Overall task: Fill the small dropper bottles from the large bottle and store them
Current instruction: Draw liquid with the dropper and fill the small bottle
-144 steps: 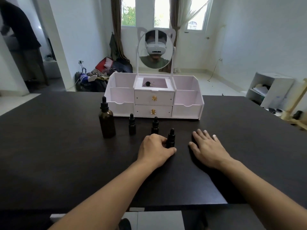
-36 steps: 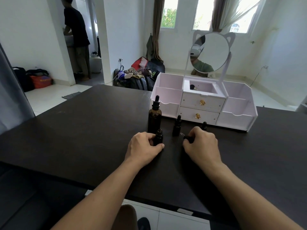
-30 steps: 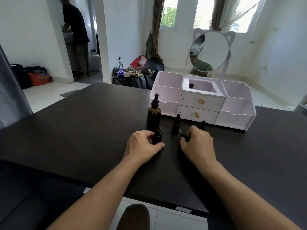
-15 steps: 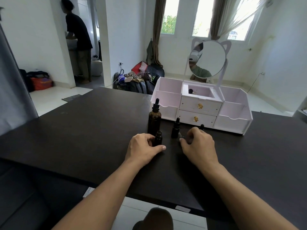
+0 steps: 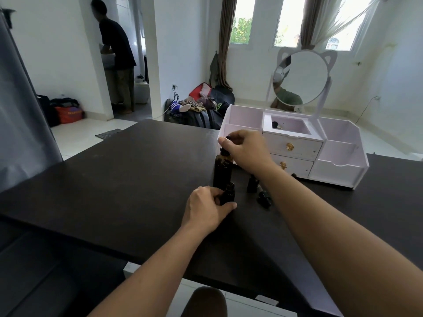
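The large amber bottle [image 5: 222,170] stands on the dark table [image 5: 128,179]. My right hand [image 5: 245,149] is closed around its black dropper cap at the top. Just in front, my left hand [image 5: 206,209] grips a small dropper bottle [image 5: 229,192] that stands uncapped. Its dropper cap [image 5: 263,198] lies on the table to the right. Another small bottle [image 5: 252,183] stands capped behind that cap, partly hidden by my right forearm. A further small bottle's top [image 5: 293,175] peeks out beyond my arm.
A white organiser [image 5: 338,165] with two drawers, side compartments and a round cat-ear mirror [image 5: 302,78] stands at the back right of the table. A person stands in the doorway at the far left. Bags lie on the floor behind the table.
My right hand has left the small bottle's cap on the table and risen to grip the large bottle's dropper cap. My left hand still holds the small bottle, now uncapped.
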